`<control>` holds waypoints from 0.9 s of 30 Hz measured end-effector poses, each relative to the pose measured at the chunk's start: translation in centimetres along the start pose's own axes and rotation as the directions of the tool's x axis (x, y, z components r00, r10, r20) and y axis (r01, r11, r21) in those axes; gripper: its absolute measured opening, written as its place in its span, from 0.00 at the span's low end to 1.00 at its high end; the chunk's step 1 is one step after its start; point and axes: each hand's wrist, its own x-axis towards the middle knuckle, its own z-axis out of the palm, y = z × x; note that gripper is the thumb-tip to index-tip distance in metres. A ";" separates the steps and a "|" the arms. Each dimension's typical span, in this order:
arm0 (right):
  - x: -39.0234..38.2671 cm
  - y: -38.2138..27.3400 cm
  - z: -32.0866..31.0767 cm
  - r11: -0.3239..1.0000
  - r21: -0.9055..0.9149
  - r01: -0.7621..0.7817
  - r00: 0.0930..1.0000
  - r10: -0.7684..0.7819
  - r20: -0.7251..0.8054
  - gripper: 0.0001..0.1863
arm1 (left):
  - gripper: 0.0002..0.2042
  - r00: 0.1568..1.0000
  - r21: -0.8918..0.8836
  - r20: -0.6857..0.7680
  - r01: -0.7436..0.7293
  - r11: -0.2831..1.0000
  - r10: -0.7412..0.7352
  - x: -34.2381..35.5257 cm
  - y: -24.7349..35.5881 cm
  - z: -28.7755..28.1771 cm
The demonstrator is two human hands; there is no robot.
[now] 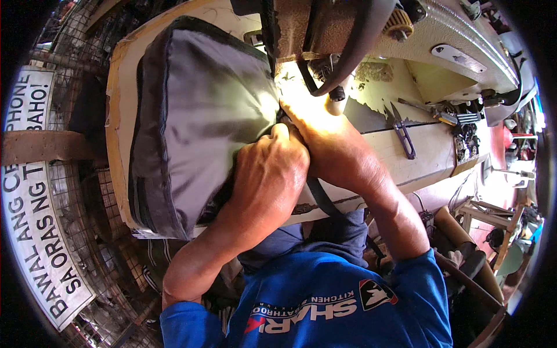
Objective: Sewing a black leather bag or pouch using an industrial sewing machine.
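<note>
A person leans over a worn pale wooden table (119, 116) with a big grey fabric bag with black edges (197, 110) lying on it. The left hand (270, 174) is curled shut on the bag's near corner, pinching the cloth, likely to keep it flat and steady. The right hand (316, 130) presses just beside it, fingers hidden in bright light, so I cannot tell its grip. Both hands are close together at the bag's right edge, right under the old cream sewing machine (371, 29). Small dark thread snips (403, 133) lie well apart on the table.
</note>
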 end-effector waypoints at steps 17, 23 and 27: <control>-3.2 -1.2 -1.1 0.933 0.172 -0.315 0.942 0.286 0.174 0.20 | 0.16 0.933 0.327 0.318 -0.276 0.904 0.170 -3.7 0.2 -2.1; -2.4 0.0 -1.8 0.971 0.193 -0.141 0.978 0.107 0.178 0.23 | 0.15 0.961 -0.083 0.195 -0.182 0.980 0.195 -3.1 -0.9 -1.5; -2.0 0.2 -2.2 0.981 0.186 -0.054 0.977 0.014 0.211 0.18 | 0.15 0.977 -0.153 0.108 -0.167 0.974 0.184 -3.1 -1.0 -1.2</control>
